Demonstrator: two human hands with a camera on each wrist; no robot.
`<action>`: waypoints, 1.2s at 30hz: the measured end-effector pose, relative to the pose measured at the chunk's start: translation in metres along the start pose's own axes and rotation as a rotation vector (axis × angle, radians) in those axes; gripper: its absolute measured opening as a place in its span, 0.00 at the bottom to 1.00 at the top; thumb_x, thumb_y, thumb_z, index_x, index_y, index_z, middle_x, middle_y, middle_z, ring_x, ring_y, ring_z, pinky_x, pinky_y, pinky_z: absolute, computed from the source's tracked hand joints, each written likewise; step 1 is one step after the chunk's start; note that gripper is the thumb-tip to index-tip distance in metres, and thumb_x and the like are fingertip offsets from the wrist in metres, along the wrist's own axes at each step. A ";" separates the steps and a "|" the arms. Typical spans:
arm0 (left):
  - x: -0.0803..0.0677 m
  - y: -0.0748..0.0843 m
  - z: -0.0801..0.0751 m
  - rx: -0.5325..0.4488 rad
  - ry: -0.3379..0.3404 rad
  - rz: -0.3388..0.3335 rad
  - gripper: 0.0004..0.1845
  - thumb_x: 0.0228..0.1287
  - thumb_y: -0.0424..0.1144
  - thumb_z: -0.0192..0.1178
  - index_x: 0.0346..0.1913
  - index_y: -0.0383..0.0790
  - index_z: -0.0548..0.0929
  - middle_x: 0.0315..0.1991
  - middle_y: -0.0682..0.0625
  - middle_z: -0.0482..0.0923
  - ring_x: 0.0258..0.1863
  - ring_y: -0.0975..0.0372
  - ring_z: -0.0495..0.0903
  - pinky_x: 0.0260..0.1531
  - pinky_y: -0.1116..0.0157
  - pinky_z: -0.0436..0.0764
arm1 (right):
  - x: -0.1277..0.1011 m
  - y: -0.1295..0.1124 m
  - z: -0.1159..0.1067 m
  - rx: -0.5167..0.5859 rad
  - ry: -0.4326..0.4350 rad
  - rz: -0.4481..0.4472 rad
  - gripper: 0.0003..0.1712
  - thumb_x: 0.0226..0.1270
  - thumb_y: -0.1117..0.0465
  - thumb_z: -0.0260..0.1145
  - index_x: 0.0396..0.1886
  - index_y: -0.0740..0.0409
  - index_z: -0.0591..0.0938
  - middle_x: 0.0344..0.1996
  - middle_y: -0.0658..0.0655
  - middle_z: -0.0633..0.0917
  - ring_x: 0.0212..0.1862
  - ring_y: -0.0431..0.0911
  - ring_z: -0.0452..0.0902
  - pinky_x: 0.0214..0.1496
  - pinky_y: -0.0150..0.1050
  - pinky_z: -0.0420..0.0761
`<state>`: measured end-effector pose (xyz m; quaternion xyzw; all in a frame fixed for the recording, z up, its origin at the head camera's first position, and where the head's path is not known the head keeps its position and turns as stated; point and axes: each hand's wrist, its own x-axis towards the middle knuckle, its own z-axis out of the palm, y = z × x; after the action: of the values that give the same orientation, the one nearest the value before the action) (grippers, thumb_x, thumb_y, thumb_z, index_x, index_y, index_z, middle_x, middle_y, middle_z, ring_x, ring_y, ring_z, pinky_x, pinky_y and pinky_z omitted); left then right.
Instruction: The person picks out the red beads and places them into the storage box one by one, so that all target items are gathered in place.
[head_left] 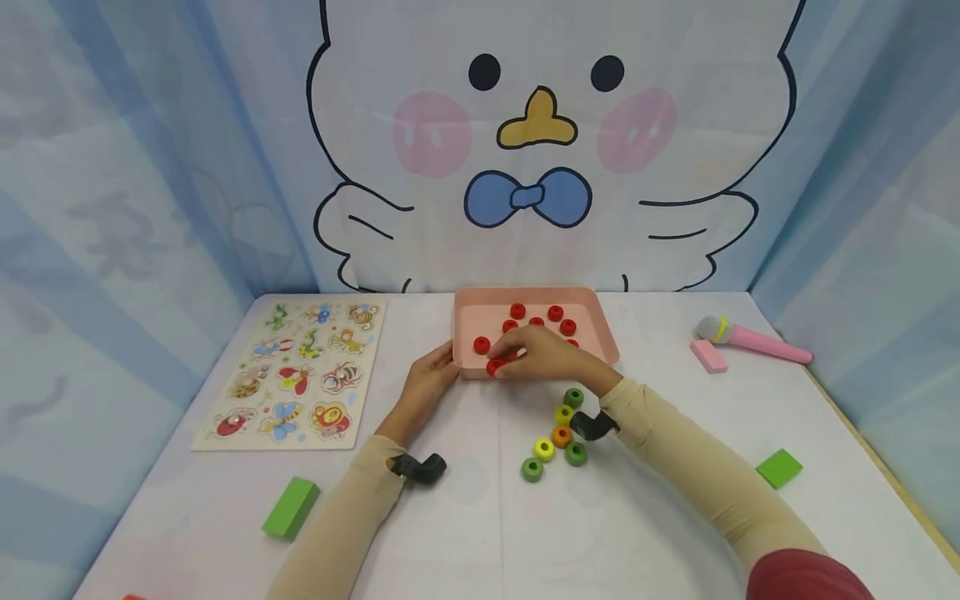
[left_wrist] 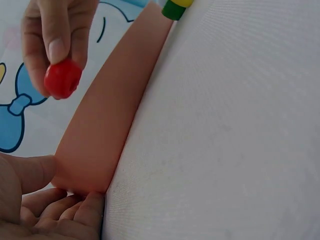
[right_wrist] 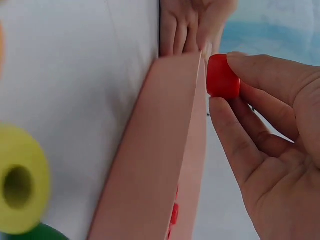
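Note:
My right hand (head_left: 543, 352) pinches a red bead (right_wrist: 223, 76) between thumb and fingers, above the near left rim of a shallow pink tray (head_left: 536, 297). Several more red beads (head_left: 482, 344) lie scattered inside the tray; the hand hides some. At the tray's left end, my left hand (head_left: 427, 385) holds it. In the left wrist view, its thumb touches the wall near the upper edge, and its fingers curl at the lower edge. Green, yellow and orange beads (head_left: 562, 436) sit on the table in front of the tray, under the right wrist.
A wooden insect puzzle board (head_left: 300, 371) lies at the left. Green blocks (head_left: 291, 508) (head_left: 780, 468) lie on both sides of the table. Back right are a pink block (head_left: 708, 356) and a pink toy microphone (head_left: 757, 340). A printed curtain (head_left: 540, 250) hangs behind.

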<state>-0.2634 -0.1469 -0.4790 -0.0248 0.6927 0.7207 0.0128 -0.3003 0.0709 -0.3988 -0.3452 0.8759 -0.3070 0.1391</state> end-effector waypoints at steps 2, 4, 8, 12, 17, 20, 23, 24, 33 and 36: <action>-0.001 0.000 0.000 0.005 -0.001 0.003 0.29 0.69 0.31 0.55 0.72 0.33 0.65 0.70 0.42 0.65 0.68 0.56 0.65 0.65 0.61 0.68 | 0.010 0.003 -0.005 -0.021 0.019 0.020 0.20 0.62 0.58 0.73 0.55 0.54 0.85 0.45 0.46 0.84 0.49 0.43 0.78 0.52 0.36 0.81; -0.001 0.001 0.000 -0.003 -0.001 0.009 0.29 0.69 0.31 0.55 0.72 0.33 0.65 0.70 0.41 0.65 0.68 0.56 0.65 0.65 0.61 0.67 | 0.023 0.005 -0.010 -0.032 0.037 0.036 0.20 0.62 0.59 0.73 0.55 0.55 0.84 0.46 0.48 0.85 0.50 0.45 0.78 0.54 0.37 0.81; -0.002 0.001 0.001 -0.022 0.004 0.017 0.29 0.68 0.30 0.56 0.71 0.31 0.66 0.69 0.39 0.67 0.68 0.55 0.66 0.65 0.60 0.67 | 0.050 0.012 -0.018 -0.037 0.067 0.084 0.19 0.64 0.60 0.71 0.55 0.57 0.84 0.47 0.51 0.84 0.49 0.45 0.79 0.55 0.38 0.80; -0.002 -0.002 0.004 -0.034 -0.010 0.006 0.29 0.69 0.30 0.56 0.71 0.32 0.66 0.69 0.40 0.67 0.68 0.55 0.66 0.66 0.60 0.67 | 0.069 0.019 -0.020 -0.059 0.054 0.145 0.19 0.66 0.60 0.69 0.56 0.58 0.82 0.47 0.53 0.83 0.44 0.48 0.78 0.48 0.37 0.82; -0.002 -0.005 0.011 -0.053 -0.021 0.015 0.29 0.68 0.29 0.56 0.71 0.30 0.66 0.68 0.38 0.67 0.68 0.54 0.66 0.66 0.60 0.67 | 0.080 0.027 -0.016 -0.084 0.028 0.212 0.20 0.67 0.62 0.68 0.57 0.60 0.81 0.48 0.56 0.81 0.43 0.50 0.76 0.43 0.36 0.83; -0.002 -0.005 0.013 -0.077 -0.021 0.027 0.29 0.68 0.28 0.56 0.71 0.29 0.66 0.68 0.38 0.67 0.67 0.54 0.67 0.65 0.61 0.67 | 0.084 0.032 -0.014 -0.078 0.027 0.233 0.19 0.67 0.62 0.67 0.56 0.60 0.81 0.47 0.56 0.81 0.39 0.50 0.77 0.40 0.36 0.83; -0.003 -0.005 0.013 -0.096 -0.025 0.035 0.29 0.68 0.27 0.56 0.71 0.29 0.65 0.68 0.37 0.67 0.67 0.54 0.67 0.65 0.61 0.67 | 0.086 0.034 -0.012 -0.068 0.035 0.241 0.18 0.67 0.63 0.68 0.55 0.60 0.81 0.46 0.57 0.81 0.37 0.51 0.77 0.38 0.38 0.83; -0.003 -0.005 0.014 -0.097 -0.031 0.036 0.29 0.68 0.27 0.56 0.71 0.29 0.65 0.68 0.36 0.67 0.67 0.54 0.67 0.65 0.61 0.68 | 0.085 0.035 -0.011 -0.066 0.042 0.246 0.18 0.66 0.63 0.68 0.55 0.60 0.81 0.46 0.56 0.82 0.38 0.51 0.77 0.39 0.38 0.83; -0.002 -0.006 0.021 -0.090 -0.060 0.033 0.29 0.68 0.28 0.56 0.71 0.28 0.65 0.68 0.36 0.66 0.67 0.53 0.67 0.65 0.61 0.68 | 0.076 0.044 -0.013 -0.073 0.062 0.266 0.21 0.66 0.62 0.69 0.58 0.61 0.80 0.49 0.57 0.82 0.47 0.51 0.75 0.53 0.40 0.81; -0.002 -0.007 0.020 -0.074 -0.060 0.037 0.28 0.69 0.28 0.56 0.71 0.28 0.65 0.68 0.36 0.66 0.68 0.53 0.66 0.65 0.60 0.68 | 0.074 0.044 -0.013 -0.033 0.071 0.287 0.23 0.67 0.59 0.68 0.60 0.60 0.79 0.51 0.57 0.81 0.46 0.51 0.76 0.49 0.39 0.82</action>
<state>-0.2612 -0.1270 -0.4848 0.0092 0.6654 0.7462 0.0192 -0.3826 0.0504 -0.4193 -0.2077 0.9256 -0.2814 0.1448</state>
